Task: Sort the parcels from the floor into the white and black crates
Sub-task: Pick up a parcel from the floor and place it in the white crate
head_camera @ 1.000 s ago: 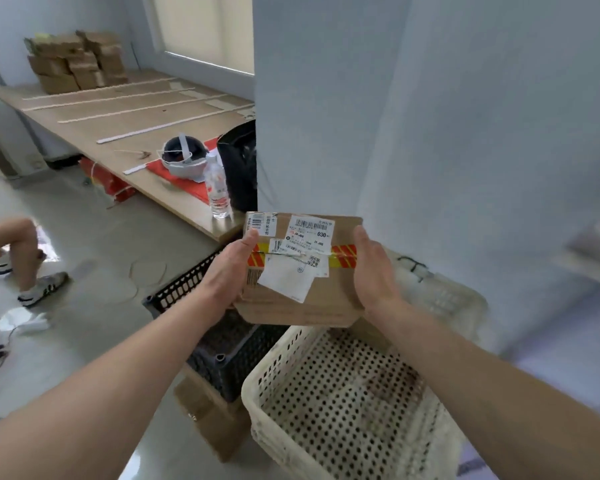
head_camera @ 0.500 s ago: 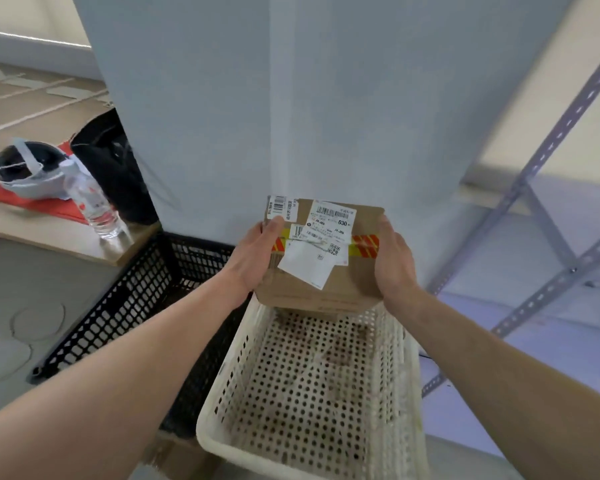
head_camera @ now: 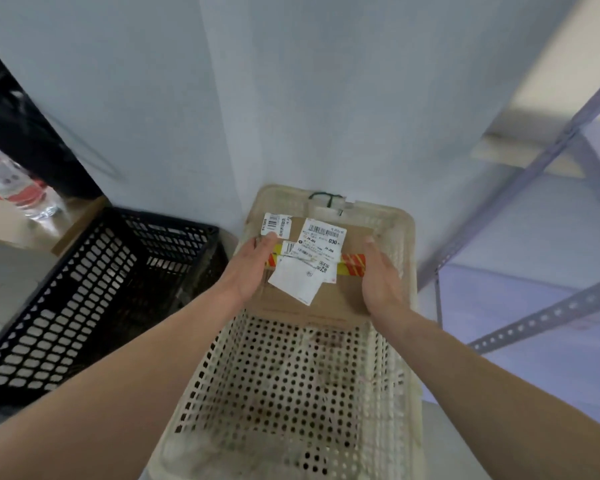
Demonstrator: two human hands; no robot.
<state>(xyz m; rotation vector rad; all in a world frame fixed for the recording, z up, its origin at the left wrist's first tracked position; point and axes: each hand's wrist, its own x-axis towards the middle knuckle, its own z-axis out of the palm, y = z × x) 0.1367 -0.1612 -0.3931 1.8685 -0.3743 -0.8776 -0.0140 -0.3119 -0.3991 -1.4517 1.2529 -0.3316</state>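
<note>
One cardboard parcel (head_camera: 342, 301), brown, with a red-and-yellow striped tape band across its top face. Several white labels overlap on it: a small barcode sticker at the far-left corner, and a larger one with a barcode, "030" in bold and "J4-J06" beside it. There is also a QR code near the middle and a blank white sheet set at an angle. Finer print too small to read. The parcel sits between both hands over the far end of the white crate (head_camera: 411, 244); cannot tell whether it touches the perforated floor. Left hand (head_camera: 252, 273) grips the left edge, thumb on top by the small barcode sticker, fingers hidden under the box. Right hand (head_camera: 381, 284) clasps the right edge, thumb pointing away along the side. Crates: two, one white and one black crate (head_camera: 84, 289), side by side against the pale wall, the black one to the left. One blurred water bottle (head_camera: 11, 183) with a red label at far left. A grey slotted metal shelf frame (head_camera: 537, 157) stands at right.
</note>
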